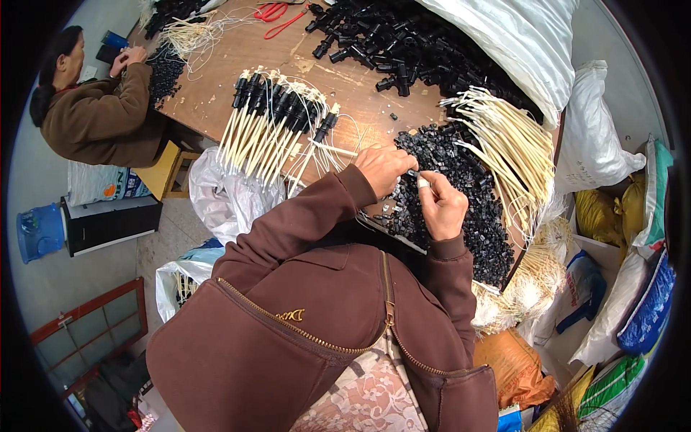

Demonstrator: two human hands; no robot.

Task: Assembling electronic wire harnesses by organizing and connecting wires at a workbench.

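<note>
Over the near edge of the table, my two hands meet at the fingertips. My left hand (381,170) is closed around the end of a thin cream-coloured tube (335,149), which points out to the left. My right hand (442,209), with a pale wrap on its thumb, pinches a small dark piece (415,173) against the left fingertips; its exact shape is too small to tell. Beneath and beside both hands spreads a heap of small black plastic parts (481,216). Left of my left hand lies a row of cream tubes with black fittings (277,108) on their far ends, thin white strings among them.
Loose cream tubes (507,144) lie bundled on the right. Behind them is a pile of black plastic connectors (403,54) beside a white sack (515,50). Red-handled scissors (277,16) lie at the far edge. A co-worker (101,108) sits at the left. Filled bags crowd the right side.
</note>
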